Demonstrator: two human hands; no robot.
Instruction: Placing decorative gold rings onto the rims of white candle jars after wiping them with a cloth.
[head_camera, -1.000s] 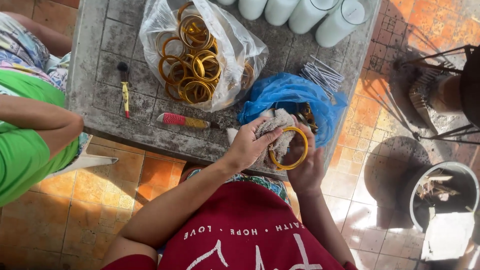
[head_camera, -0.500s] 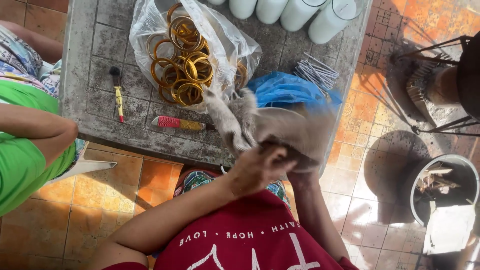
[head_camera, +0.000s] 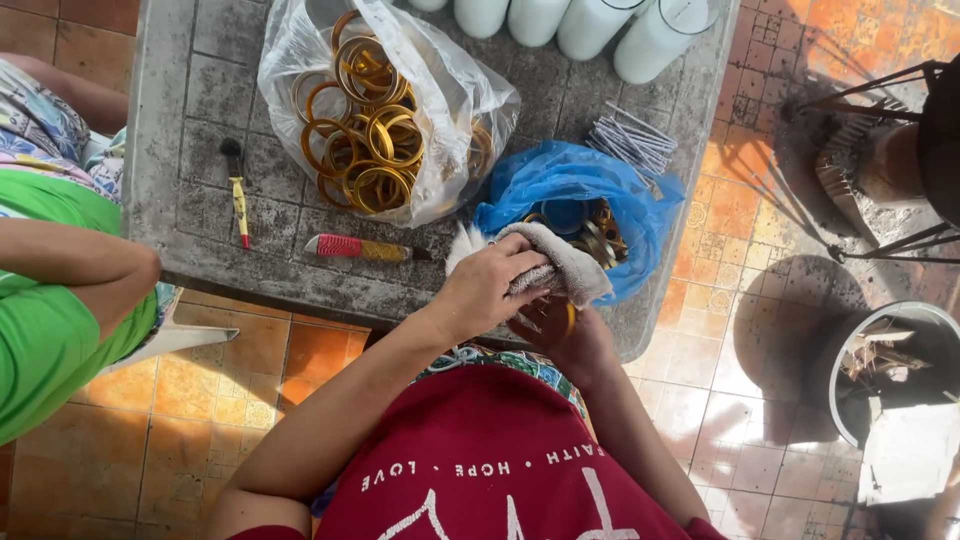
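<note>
On the grey tiled stone table one small yellow-handled tool and one red-and-yellow-handled knife are lying by a clear plastic bag of gold metal rings, too many for counting. The left hand is pressing a grey cloth over one gold ring, which the right hand is gripping beneath at the edge; it could be slipping floorward. One blue bag, four white cylinders.

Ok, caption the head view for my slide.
Left hand rubs a grey rag over a gold ring held by the right hand.
</note>
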